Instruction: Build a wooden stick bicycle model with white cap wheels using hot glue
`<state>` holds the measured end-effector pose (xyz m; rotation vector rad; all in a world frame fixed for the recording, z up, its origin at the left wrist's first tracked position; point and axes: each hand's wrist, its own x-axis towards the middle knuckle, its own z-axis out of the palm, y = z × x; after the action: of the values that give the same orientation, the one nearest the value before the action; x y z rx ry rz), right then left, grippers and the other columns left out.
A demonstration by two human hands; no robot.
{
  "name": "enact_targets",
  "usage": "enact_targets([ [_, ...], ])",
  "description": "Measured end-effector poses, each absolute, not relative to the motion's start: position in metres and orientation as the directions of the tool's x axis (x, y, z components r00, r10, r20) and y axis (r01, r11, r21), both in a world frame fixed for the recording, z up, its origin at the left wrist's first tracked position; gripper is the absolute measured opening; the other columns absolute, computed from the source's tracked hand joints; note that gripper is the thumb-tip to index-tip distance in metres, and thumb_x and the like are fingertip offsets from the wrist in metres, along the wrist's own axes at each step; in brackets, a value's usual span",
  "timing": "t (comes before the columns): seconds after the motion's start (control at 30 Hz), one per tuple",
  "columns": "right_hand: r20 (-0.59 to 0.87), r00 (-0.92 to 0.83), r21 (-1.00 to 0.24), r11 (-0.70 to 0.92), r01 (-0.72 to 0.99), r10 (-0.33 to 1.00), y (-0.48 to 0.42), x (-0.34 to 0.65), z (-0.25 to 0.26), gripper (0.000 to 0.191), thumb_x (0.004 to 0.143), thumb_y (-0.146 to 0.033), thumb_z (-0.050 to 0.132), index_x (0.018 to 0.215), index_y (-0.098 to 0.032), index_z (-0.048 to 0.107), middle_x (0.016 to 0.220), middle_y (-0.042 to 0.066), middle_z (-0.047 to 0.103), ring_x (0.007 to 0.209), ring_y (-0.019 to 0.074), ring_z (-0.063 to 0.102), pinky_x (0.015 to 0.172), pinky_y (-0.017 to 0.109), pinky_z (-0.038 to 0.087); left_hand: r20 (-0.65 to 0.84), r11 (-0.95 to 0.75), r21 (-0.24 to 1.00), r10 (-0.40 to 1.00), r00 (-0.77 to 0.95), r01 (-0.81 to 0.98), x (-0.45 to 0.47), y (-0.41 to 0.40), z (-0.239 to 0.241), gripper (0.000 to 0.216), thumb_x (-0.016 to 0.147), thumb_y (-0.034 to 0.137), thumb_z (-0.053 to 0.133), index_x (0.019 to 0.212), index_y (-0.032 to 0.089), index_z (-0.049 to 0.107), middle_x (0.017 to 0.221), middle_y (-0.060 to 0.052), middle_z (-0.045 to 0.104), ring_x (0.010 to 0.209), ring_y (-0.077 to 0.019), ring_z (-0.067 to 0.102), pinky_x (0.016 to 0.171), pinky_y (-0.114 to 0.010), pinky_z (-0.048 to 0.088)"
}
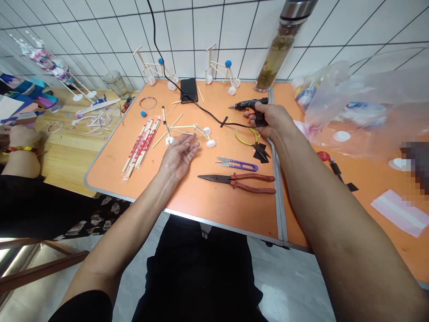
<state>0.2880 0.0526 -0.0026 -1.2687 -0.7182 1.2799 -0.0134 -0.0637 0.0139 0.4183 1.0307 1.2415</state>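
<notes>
My right hand (275,118) is wrapped around the handle of a black hot glue gun (246,104), its metal nozzle pointing left. A black cord (201,107) runs from it up past the wall. Palm turned up and fingers loosely spread, my left hand (177,157) rests just in front of a small tricycle model (182,131) made of wooden sticks with white wheels. Whether its fingertips touch the model, I cannot tell. Left of that hand lie wrapped chopsticks (141,147). Between my hands are purple thread snips (237,163), red-handled long-nose pliers (236,181) and yellow-handled pliers (256,145).
Two stick tricycles with blue balls, a left one (152,67) and a right one (221,67), stand by the wall near a phone (189,91). A tall tea bottle (278,53) and plastic bags (355,107) are at right. Another person's arm (22,152) is at left.
</notes>
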Motion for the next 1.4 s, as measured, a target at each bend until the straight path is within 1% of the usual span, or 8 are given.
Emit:
enact_targets([
  [0.13, -0.279, 0.256, -0.924, -0.187, -0.332, 0.926, 0.0486, 0.2844, 0.0016, 0.029, 0.114, -0.014, 0.06, 0.086, -0.017, 0.068, 0.076, 0.007, 0.071, 0.056, 0.0074, 0.057, 0.046, 0.012, 0.048, -0.408, 0.323, 0.758, 0.913, -0.026, -0.567, -0.0135, -0.0639, 0.0153, 0.049, 0.102, -0.005, 0.058, 0.143, 0.015, 0.076, 0.15, -0.013, 0.083, 0.085, -0.0085, 0.083, 0.093, -0.02, 0.07],
  [0.33, -0.278, 0.274, -0.929, -0.185, -0.322, 0.92, 0.0466, 0.2809, 0.0046, 0.029, 0.111, -0.01, 0.059, 0.084, -0.018, 0.066, 0.073, 0.006, 0.07, 0.054, 0.0072, 0.055, 0.045, 0.011, 0.047, -0.399, 0.322, 0.765, 0.917, -0.017, -0.558, -0.0142, -0.0638, 0.0162, 0.037, 0.102, -0.005, 0.058, 0.128, 0.013, 0.076, 0.15, -0.013, 0.082, 0.083, -0.0077, 0.082, 0.081, -0.016, 0.068],
  [0.47, -0.276, 0.289, -0.937, -0.19, -0.292, 0.917, 0.048, 0.2805, 0.0036, 0.026, 0.109, -0.011, 0.066, 0.084, -0.019, 0.065, 0.072, 0.004, 0.068, 0.054, 0.0072, 0.055, 0.047, 0.01, 0.049, -0.391, 0.318, 0.766, 0.92, -0.013, -0.558, -0.0143, -0.0635, 0.0159, 0.033, 0.102, -0.005, 0.058, 0.123, 0.013, 0.075, 0.143, -0.012, 0.084, 0.082, -0.0077, 0.081, 0.076, -0.015, 0.067],
  [0.6, -0.272, 0.295, -0.942, -0.19, -0.278, 0.916, 0.0489, 0.2807, 0.0025, 0.029, 0.111, -0.011, 0.059, 0.084, -0.018, 0.067, 0.074, 0.005, 0.069, 0.056, 0.0072, 0.056, 0.048, 0.011, 0.048, -0.387, 0.319, 0.768, 0.922, -0.006, -0.556, -0.0148, -0.0628, 0.0147, 0.036, 0.101, -0.005, 0.058, 0.126, 0.015, 0.075, 0.138, -0.01, 0.086, 0.083, -0.0076, 0.082, 0.078, -0.014, 0.068],
  [0.73, -0.27, 0.269, -0.939, -0.191, -0.287, 0.924, 0.0504, 0.2816, 0.0011, 0.032, 0.111, -0.009, 0.053, 0.084, -0.016, 0.068, 0.073, 0.006, 0.069, 0.057, 0.0075, 0.056, 0.048, 0.011, 0.047, -0.384, 0.315, 0.774, 0.923, -0.012, -0.549, -0.0157, -0.0615, 0.0121, 0.035, 0.101, -0.005, 0.059, 0.125, 0.014, 0.076, 0.146, -0.012, 0.084, 0.085, -0.0077, 0.083, 0.082, -0.015, 0.068],
  [0.97, -0.262, 0.272, -0.939, -0.18, -0.294, 0.926, 0.0514, 0.2837, -0.0013, 0.029, 0.106, -0.006, 0.055, 0.082, -0.017, 0.068, 0.073, 0.007, 0.069, 0.058, 0.0085, 0.055, 0.048, 0.013, 0.048, -0.385, 0.32, 0.777, 0.923, -0.008, -0.542, -0.0165, -0.0612, 0.0117, 0.039, 0.1, -0.006, 0.058, 0.128, 0.014, 0.077, 0.148, -0.012, 0.083, 0.088, -0.008, 0.083, 0.087, -0.016, 0.068],
  [1.17, -0.269, 0.271, -0.938, -0.188, -0.29, 0.924, 0.0516, 0.2847, -0.0018, 0.023, 0.104, -0.008, 0.061, 0.085, -0.019, 0.068, 0.073, 0.006, 0.07, 0.059, 0.0091, 0.058, 0.05, 0.013, 0.05, -0.387, 0.311, 0.778, 0.922, -0.027, -0.545, -0.0145, -0.062, 0.0146, 0.033, 0.101, -0.007, 0.056, 0.119, 0.013, 0.075, 0.142, -0.012, 0.085, 0.084, -0.0085, 0.082, 0.077, -0.016, 0.067],
  [1.4, -0.288, 0.29, -0.933, -0.199, -0.3, 0.912, 0.0489, 0.2811, 0.0037, 0.03, 0.11, -0.009, 0.056, 0.084, -0.017, 0.068, 0.073, 0.007, 0.07, 0.057, 0.0083, 0.057, 0.047, 0.012, 0.049, -0.38, 0.307, 0.781, 0.924, -0.024, -0.544, -0.0143, -0.0631, 0.0149, 0.039, 0.1, -0.007, 0.055, 0.127, 0.013, 0.076, 0.148, -0.012, 0.083, 0.085, -0.0082, 0.082, 0.078, -0.016, 0.066],
])
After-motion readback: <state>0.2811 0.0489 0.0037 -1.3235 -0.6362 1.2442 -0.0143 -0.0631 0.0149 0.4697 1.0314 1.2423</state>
